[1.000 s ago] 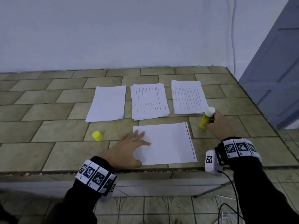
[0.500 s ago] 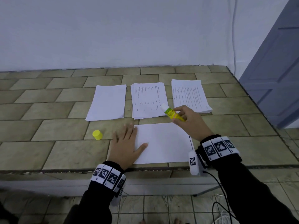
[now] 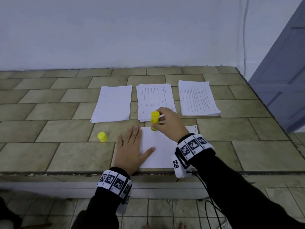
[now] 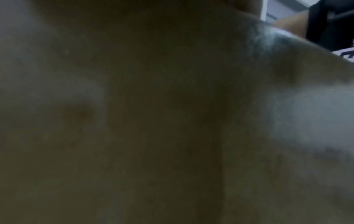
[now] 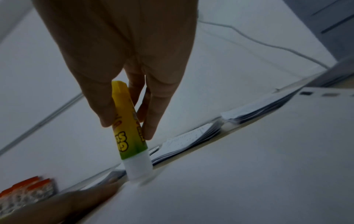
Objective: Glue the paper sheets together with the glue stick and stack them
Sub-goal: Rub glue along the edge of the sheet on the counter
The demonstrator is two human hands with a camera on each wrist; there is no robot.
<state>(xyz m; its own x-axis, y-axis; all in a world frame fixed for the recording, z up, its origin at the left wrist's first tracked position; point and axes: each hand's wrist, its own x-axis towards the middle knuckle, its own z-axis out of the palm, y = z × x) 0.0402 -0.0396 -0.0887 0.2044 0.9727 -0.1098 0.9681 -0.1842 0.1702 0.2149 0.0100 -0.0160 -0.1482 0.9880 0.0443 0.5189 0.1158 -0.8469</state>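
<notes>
Currently: my right hand point(image 3: 168, 124) pinches the glue stick point(image 3: 154, 120), tip on the blank sheet's point(image 3: 158, 154) far edge, left hand point(image 3: 132, 149) flat pinning it; risk, paper creasing if pinning slackens.

3 paper stacks point(image 3: 156, 101) in row at back; single sheet point(image 3: 158, 149) in front, cap point(image 3: 102, 136) to its left, all on tabletop point(image 3: 49, 146).

- Your right hand point(image 3: 168, 124) brings the glue stick point(image 3: 154, 120) from beside the right stack to the sheet point(image 3: 158, 146), tipping it from slanted to upright, white end down on the far left corner.
- Your left hand point(image 3: 132, 149) slides from the sheet's middle to its left edge, fingers drawn closer together.
</notes>
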